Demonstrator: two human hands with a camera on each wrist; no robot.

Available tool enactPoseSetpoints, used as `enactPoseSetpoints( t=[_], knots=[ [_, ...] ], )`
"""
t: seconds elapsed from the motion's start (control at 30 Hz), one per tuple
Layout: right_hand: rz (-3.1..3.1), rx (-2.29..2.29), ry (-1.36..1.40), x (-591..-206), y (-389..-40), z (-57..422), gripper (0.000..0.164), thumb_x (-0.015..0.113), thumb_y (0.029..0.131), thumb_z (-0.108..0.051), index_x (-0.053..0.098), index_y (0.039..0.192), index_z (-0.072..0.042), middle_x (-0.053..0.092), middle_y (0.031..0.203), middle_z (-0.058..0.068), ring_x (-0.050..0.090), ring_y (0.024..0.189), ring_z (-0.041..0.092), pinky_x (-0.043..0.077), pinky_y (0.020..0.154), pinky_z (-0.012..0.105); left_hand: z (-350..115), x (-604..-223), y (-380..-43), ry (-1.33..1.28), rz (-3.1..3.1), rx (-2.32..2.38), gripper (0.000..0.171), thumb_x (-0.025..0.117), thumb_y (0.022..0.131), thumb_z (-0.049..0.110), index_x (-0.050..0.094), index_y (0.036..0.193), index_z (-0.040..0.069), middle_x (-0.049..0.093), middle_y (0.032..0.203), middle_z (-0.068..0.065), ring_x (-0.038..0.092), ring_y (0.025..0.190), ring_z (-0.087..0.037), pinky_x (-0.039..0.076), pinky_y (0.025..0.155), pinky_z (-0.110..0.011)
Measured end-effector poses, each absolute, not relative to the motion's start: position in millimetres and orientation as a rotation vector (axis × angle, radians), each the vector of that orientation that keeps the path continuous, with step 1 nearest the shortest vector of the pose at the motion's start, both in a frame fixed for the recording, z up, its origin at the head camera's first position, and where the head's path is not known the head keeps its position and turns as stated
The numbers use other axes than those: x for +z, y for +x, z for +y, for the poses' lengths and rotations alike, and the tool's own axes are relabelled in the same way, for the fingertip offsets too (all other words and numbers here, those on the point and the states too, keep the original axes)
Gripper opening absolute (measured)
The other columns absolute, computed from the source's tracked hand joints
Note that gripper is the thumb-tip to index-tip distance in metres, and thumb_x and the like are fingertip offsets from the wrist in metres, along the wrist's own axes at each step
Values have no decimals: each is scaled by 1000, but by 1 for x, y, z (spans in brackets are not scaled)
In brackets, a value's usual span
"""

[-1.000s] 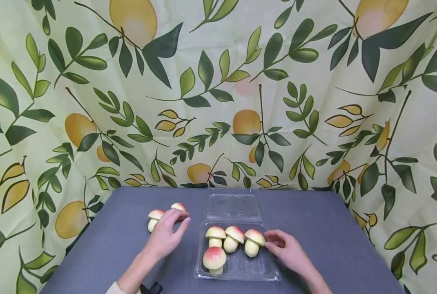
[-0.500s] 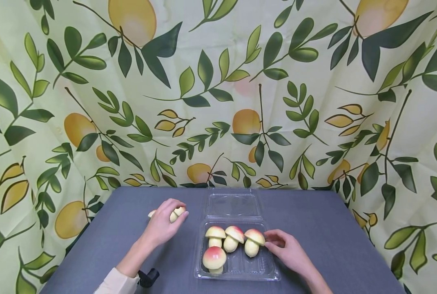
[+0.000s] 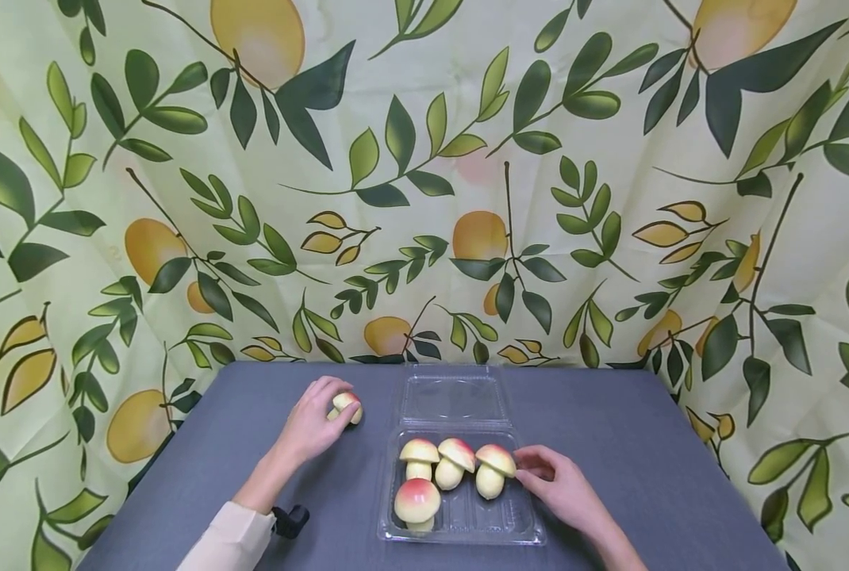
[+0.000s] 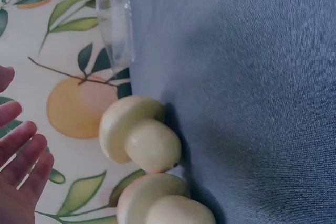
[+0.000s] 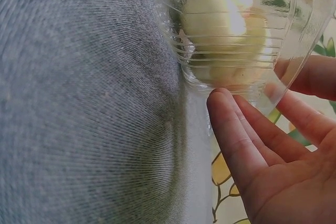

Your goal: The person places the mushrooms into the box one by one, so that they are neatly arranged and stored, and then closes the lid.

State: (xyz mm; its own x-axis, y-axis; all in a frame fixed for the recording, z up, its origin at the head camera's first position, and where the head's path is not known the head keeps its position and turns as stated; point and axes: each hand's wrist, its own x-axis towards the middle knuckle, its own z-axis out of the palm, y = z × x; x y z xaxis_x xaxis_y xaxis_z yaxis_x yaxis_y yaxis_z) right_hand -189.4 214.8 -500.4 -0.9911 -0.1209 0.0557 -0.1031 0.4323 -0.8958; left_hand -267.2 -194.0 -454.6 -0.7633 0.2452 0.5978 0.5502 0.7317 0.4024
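Note:
My left hand (image 3: pixel 312 420) reaches over the left of the table, beside a cream mushroom (image 3: pixel 347 407) with a red-tinged cap. In the left wrist view its fingers (image 4: pixel 26 153) are spread, apart from the near mushroom (image 4: pixel 152 145) and another mushroom (image 4: pixel 173 203) lying close to it. The head view has that other one hidden behind the hand. With fingertips at the right rim, my right hand (image 3: pixel 560 485) grips the clear plastic container (image 3: pixel 496 533). Some of its fingers (image 5: pixel 239 140) press the outer wall; others reach over the rim. Several mushrooms (image 3: pixel 417 501) lie inside, mostly on the left.
The container's clear lid (image 3: pixel 455 398) is folded back toward the rear of the dark grey table (image 3: pixel 631 428). A leaf-and-fruit patterned cloth (image 3: pixel 424 198) rises behind and at both sides. A black device (image 3: pixel 291 521) sits at my left wrist.
My left hand has moved slightly left and back around the loose mushrooms, and the one near its fingertips now shows more fully. The right hand and the container have stayed in place.

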Motion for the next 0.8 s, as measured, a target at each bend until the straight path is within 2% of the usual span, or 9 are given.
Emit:
enactPoseSetpoints(
  t=[0.27, 0.8],
  knots=[
    [2664, -1635, -208, -501, -190, 214, 33, 78, 90, -14, 68, 118, 0, 71, 108, 9, 69, 92, 19, 55, 76, 26, -197, -462, -276, -551, -2569, -840, 36, 77, 89, 24, 69, 117, 4, 64, 118, -12, 57, 116, -35, 46, 98, -55],
    [2674, -1629, -208, -501, -190, 215, 33, 78, 90, -15, 69, 118, -1, 71, 107, 8, 69, 91, 17, 55, 77, 26, -193, -482, -294, -440, -2702, -915, 44, 78, 87, 22, 67, 122, -1, 62, 122, -16, 54, 119, -39, 44, 100, -55]
  ],
)
